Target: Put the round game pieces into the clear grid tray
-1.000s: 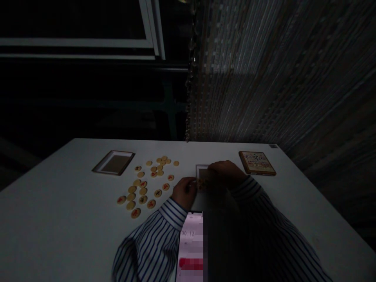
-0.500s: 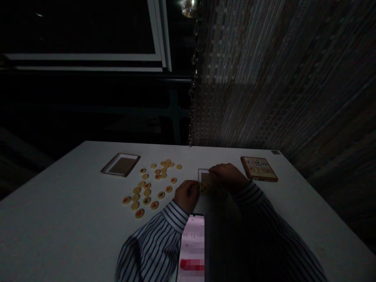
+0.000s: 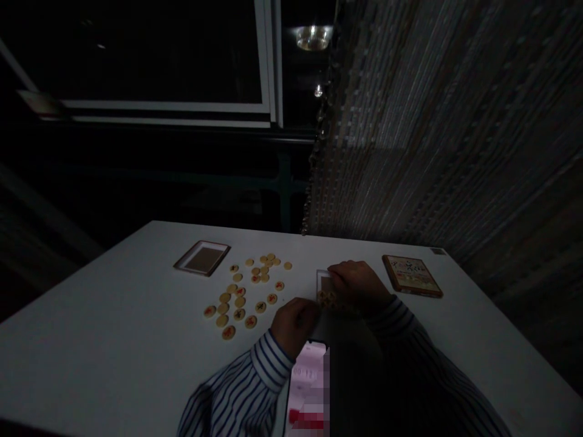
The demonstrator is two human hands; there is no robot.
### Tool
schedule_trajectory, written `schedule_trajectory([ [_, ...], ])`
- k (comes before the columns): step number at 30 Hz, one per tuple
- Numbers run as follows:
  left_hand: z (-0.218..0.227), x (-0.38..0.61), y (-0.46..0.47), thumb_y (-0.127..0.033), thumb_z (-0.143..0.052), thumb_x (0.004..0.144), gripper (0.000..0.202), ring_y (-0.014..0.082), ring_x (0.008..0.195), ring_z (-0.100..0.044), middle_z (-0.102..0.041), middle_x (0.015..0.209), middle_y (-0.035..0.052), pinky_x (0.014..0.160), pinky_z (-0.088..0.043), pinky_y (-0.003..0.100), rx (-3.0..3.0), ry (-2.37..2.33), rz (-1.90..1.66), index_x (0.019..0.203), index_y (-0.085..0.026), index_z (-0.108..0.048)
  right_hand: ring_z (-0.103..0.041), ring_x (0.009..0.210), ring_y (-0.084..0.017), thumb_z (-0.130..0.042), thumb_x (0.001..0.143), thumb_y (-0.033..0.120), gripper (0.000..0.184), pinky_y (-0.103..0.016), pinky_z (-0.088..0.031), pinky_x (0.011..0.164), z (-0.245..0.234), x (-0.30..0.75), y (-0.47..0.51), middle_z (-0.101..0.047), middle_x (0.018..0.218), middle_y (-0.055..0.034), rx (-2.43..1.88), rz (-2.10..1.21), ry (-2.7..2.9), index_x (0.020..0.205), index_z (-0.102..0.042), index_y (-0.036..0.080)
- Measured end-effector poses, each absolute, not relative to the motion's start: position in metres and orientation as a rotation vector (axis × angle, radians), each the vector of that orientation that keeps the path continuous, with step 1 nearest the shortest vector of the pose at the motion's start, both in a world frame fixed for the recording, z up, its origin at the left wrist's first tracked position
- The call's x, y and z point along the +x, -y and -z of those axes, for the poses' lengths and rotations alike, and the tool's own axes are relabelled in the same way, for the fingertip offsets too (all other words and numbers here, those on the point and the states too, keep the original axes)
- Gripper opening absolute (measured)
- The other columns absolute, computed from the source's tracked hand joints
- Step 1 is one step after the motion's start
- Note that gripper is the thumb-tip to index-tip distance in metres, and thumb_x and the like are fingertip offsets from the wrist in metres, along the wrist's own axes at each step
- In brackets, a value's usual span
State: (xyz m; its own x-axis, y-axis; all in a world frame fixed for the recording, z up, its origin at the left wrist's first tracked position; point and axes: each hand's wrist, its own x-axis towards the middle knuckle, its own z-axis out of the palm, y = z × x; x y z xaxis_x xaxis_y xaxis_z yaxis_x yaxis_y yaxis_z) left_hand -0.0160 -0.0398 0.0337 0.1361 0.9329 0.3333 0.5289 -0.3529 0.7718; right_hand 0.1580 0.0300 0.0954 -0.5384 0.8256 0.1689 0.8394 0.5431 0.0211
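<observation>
Several round wooden game pieces (image 3: 248, 292) with red or dark marks lie scattered on the white table (image 3: 113, 340). My left hand (image 3: 294, 321) is curled closed just left of a small open tray (image 3: 324, 285) that holds a few pieces. My right hand (image 3: 357, 284) rests on the tray's right side, fingers bent over it. What either hand grips is hidden in the dim light. Both sleeves are striped.
A shallow box half (image 3: 201, 258) lies at the far left of the pieces. A printed box lid (image 3: 411, 275) lies at the right. A phone with a lit pink screen (image 3: 310, 388) hangs close below the camera. Beaded curtain behind the table.
The camera has tilted up, so the table sits lower in view. My left hand drew back slightly from the tray towards me; my right hand stays on the tray.
</observation>
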Motion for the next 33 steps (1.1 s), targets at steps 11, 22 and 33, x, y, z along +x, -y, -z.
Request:
schedule_trajectory([
  [11,-0.037,-0.065,0.055,-0.024,-0.048,0.076,0.017,0.0135,0.072,-0.059,-0.065,0.08,0.0037,0.066,-0.046,0.025,1.908,-1.488,-1.112,0.084,-0.019,-0.062,-0.055,0.089,-0.015,-0.035,0.084,0.027,0.031,-0.027,-0.034,0.08,-0.098,0.137,-0.024,-0.063,0.095,-0.0069,-1.376,0.132,2.64,0.103,-0.058,0.017],
  [22,-0.053,-0.137,0.045,-0.035,-0.051,0.071,0.024,0.0146,0.067,-0.061,-0.066,0.076,0.003,0.064,-0.049,0.026,1.708,-1.763,-1.235,0.082,-0.018,-0.062,-0.054,0.091,-0.017,-0.036,0.083,0.025,0.03,-0.029,-0.033,0.079,-0.112,0.101,-0.019,-0.063,0.097,-0.0072,-1.33,0.137,2.721,0.102,-0.058,0.018],
  [33,-0.045,-0.2,0.007,-0.04,-0.049,0.069,0.033,0.0176,0.072,-0.061,-0.067,0.079,0.0056,0.069,-0.048,0.029,1.499,-2.0,-1.407,0.085,-0.015,-0.064,-0.053,0.091,-0.019,-0.037,0.081,0.027,0.029,-0.031,-0.033,0.077,-0.107,0.057,-0.027,-0.061,0.098,-0.0075,-1.281,0.136,2.789,0.101,-0.057,0.019],
])
